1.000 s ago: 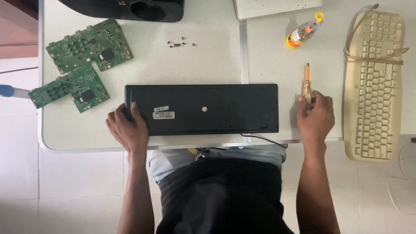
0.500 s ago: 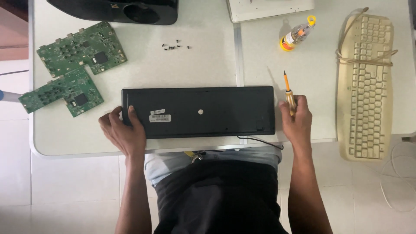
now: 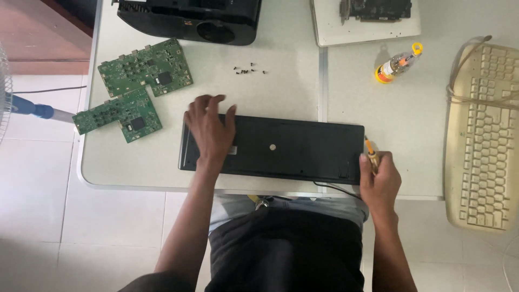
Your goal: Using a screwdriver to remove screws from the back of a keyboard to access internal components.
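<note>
Since half a second ago the left hand [image 3: 210,132] has slid from the keyboard's near left corner up onto its back, and the right hand [image 3: 380,178] has dropped a little toward the near right corner. Left fingers [image 3: 201,106] are spread apart and pressed flat, their tips reaching past the far edge onto the table [image 3: 281,92]. Right fingers are curled shut around a screwdriver [image 3: 370,151], whose orange shaft pokes up beside the keyboard's right end; its tip is too small to make out. Between both hands, the black keyboard [image 3: 292,151] lies face down, long side along the table's near edge, its cable trailing off toward the lap. Its back cover looks still in place and closed, so opening appears not yet done; whether any screws are out of it cannot be told. A few small dark screws [image 3: 248,70] lie loose beyond it. Farther left are two green circuit boards [image 3: 143,70], touching at a corner; a black projector [image 3: 189,19] sits at the far edge. To the right stand a small bottle [image 3: 397,64] and a beige keyboard [image 3: 484,135], well apart.
</note>
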